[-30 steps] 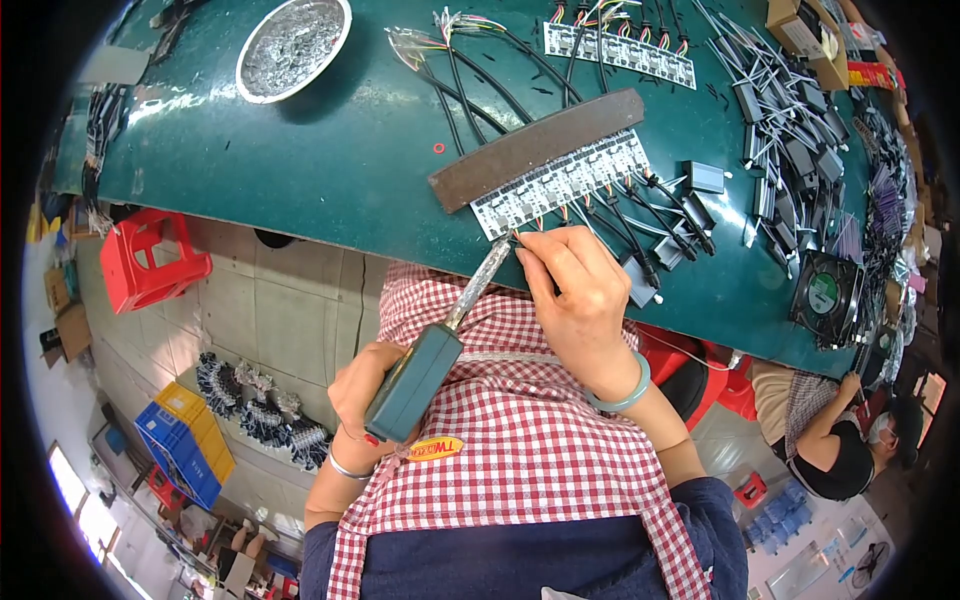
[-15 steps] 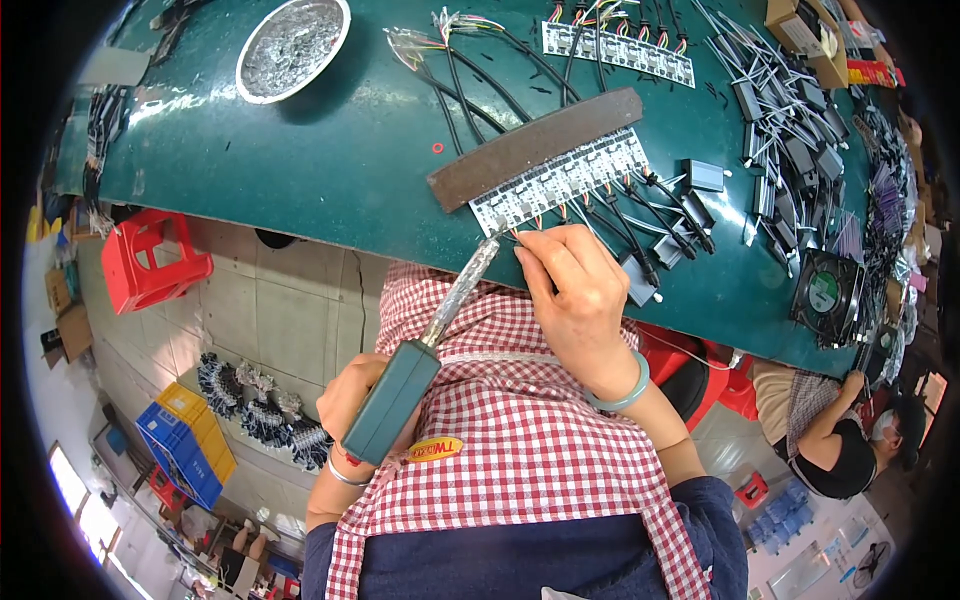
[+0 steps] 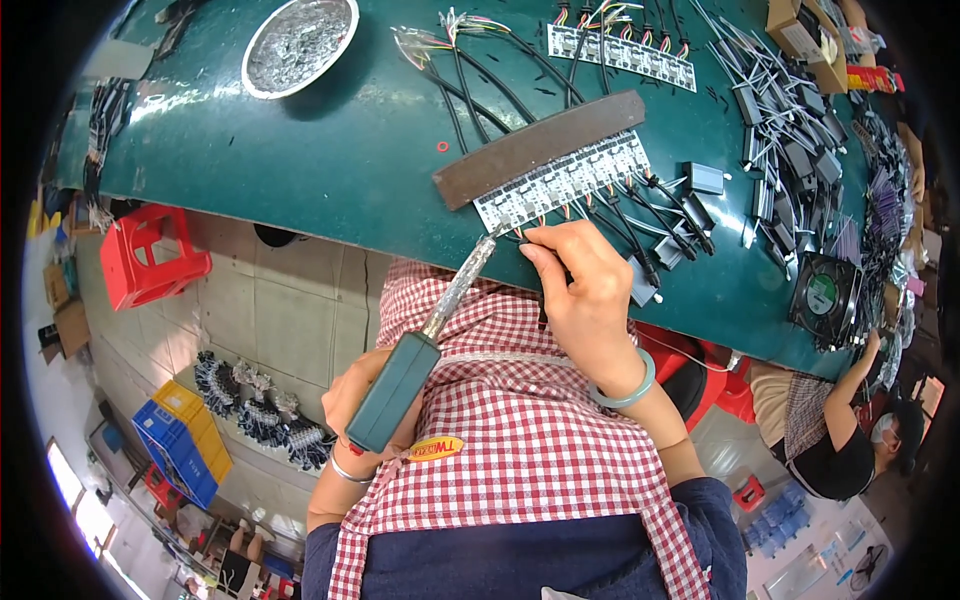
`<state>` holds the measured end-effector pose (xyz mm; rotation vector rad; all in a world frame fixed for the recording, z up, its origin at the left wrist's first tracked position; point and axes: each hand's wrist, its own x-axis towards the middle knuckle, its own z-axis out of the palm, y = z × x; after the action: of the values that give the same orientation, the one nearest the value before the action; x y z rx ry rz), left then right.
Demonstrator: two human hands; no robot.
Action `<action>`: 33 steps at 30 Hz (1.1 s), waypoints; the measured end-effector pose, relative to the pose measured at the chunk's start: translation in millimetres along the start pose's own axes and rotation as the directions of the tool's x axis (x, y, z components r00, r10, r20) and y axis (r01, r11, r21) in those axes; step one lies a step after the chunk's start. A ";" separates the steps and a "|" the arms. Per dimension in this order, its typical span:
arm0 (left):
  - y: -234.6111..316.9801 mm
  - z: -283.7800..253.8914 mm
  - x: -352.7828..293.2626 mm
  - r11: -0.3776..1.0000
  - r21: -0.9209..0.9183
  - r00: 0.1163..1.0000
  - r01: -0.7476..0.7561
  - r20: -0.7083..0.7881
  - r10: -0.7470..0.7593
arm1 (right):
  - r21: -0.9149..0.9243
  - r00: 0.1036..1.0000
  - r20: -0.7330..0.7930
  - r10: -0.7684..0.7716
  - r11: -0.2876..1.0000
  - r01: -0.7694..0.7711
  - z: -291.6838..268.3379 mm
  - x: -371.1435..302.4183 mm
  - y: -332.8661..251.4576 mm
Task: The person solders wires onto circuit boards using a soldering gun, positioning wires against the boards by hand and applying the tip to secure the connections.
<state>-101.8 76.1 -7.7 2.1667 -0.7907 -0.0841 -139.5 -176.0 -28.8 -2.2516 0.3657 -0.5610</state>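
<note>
My left hand (image 3: 345, 400) is wrapped round the boxy dark-green handle of a soldering iron (image 3: 396, 390). The iron's foil-wrapped barrel points up and right, its tip at the near left corner of a white circuit board panel (image 3: 565, 180). Close beside that tip, my right hand (image 3: 590, 285) pinches a thin wire (image 3: 522, 234) at the panel's near edge between thumb and forefinger. A brown bar (image 3: 540, 148) lies along the far side of the panel. Several black cables (image 3: 612, 215) with grey housings run off its near edge, partly behind my right hand.
A white bowl (image 3: 250, 75) of silvery scraps stands at the far left of the green table (image 3: 300, 170). Another wired panel (image 3: 625, 62) lies further back. Grey housings (image 3: 795, 155) and a black fan (image 3: 825, 300) lie right. A masked person (image 3: 845, 440) sits beyond.
The view has shifted slightly. My right hand has tilted a little more upright while its fingers stay at the panel's near edge. The seated person's arm has reached further up.
</note>
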 end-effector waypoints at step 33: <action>-12.4 10.5 -3.5 0.998 -0.061 1.000 0.021 0.010 -0.021 | -0.193 0.989 -0.068 -0.131 0.974 0.116 11.5 -6.3 -8.3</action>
<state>-101.5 76.9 -24.3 2.1186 -0.7614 -0.1280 -138.5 -160.8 -31.3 -2.4519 0.3320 -0.7097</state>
